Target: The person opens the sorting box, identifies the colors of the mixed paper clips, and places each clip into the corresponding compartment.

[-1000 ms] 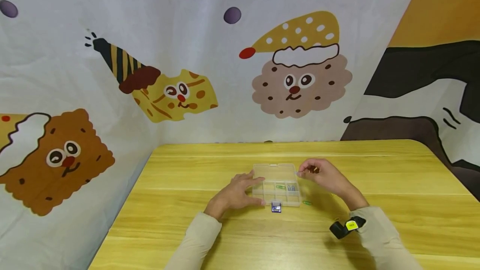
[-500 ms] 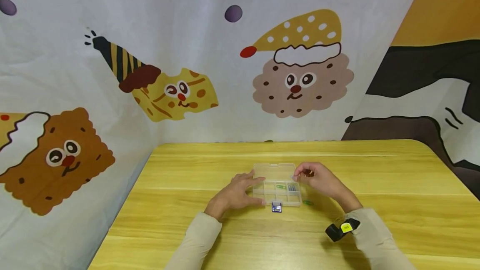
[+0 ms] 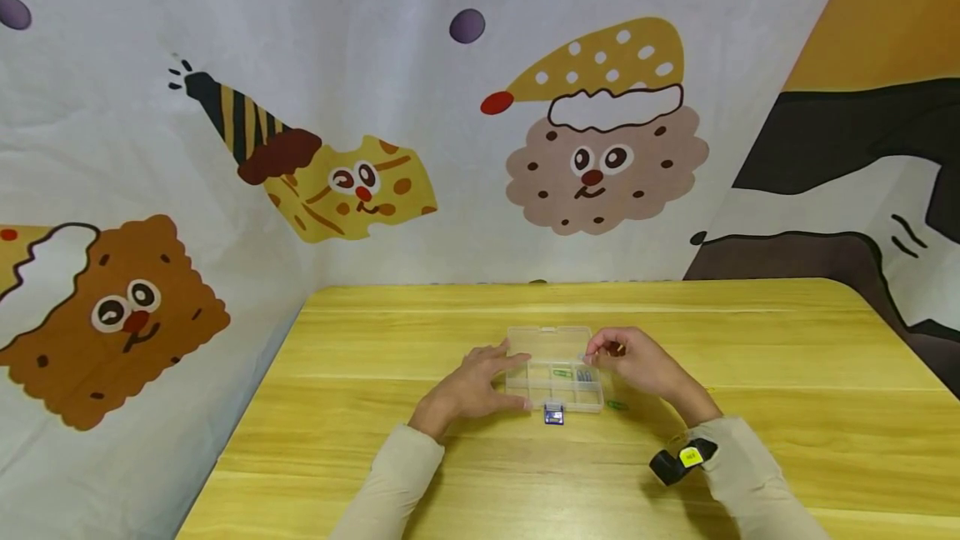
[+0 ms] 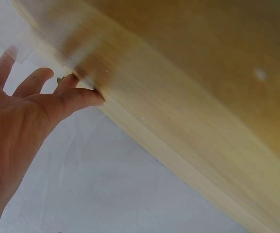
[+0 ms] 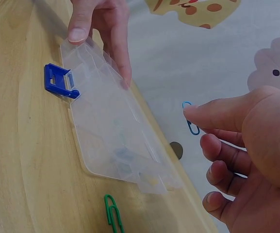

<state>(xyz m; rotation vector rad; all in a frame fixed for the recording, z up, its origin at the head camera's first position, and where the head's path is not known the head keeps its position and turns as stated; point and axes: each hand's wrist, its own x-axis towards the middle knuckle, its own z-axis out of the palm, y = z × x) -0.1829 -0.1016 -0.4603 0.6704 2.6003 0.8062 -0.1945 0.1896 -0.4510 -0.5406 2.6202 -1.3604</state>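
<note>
A clear plastic compartment box [image 3: 538, 344] stands on the table with its lid up at the back. My left hand [image 3: 472, 382] holds its left end, thumb at the front edge and fingers towards the back. Between thumb and index finger my right hand [image 5: 256, 136] pinches a blue paper clip [image 5: 196, 130], above the box's right rear side. Inside the box, green paper clips [image 3: 562, 373] lie in one rear compartment and blue paper clips [image 3: 584, 376] in the one beside it. A dark blue latch [image 5: 52, 87] hangs from the box's front edge.
A green paper clip [image 5: 113, 213] lies on the wooden table [image 3: 360, 407] just right of the box. Something small and yellow [image 3: 710, 390] shows beside the right wrist. Behind the table hangs a cloth [image 3: 390, 40] with cartoon prints.
The right hand has moved a little to the left with the blue paper clip, from beside the lid to over the box's right rear side. The left hand has stayed in place.
</note>
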